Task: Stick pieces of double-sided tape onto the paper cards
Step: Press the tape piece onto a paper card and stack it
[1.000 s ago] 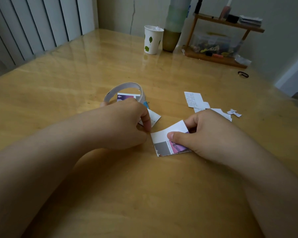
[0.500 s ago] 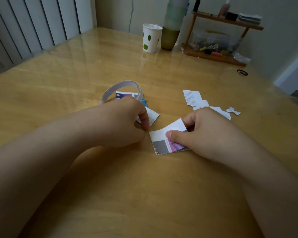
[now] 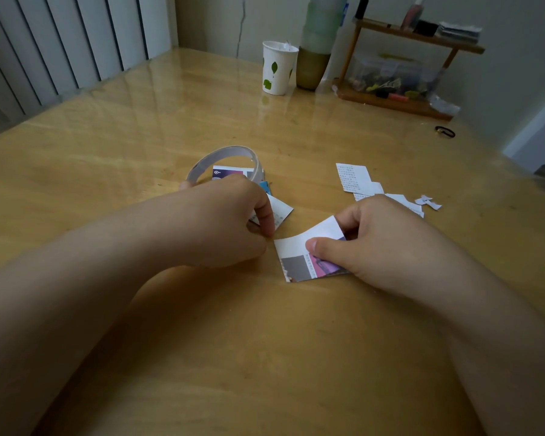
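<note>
Head view: our left hand [image 3: 230,221] curls at the tape roll [image 3: 224,162] just beyond its knuckles, fingertips pinched by the card's corner; whether a tape piece sits between them we cannot tell; our right hand [image 3: 368,243] grips the paper card [image 3: 296,256], thumb on top; we judge a piece is being placed; next, press it flat.

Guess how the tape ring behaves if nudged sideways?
The tape ring looks like a thin, nearly empty hoop, so probably light and easily deformed. It lies flat, so it should slide rather than roll. The left hand touches its near edge, which may limit movement.
</note>
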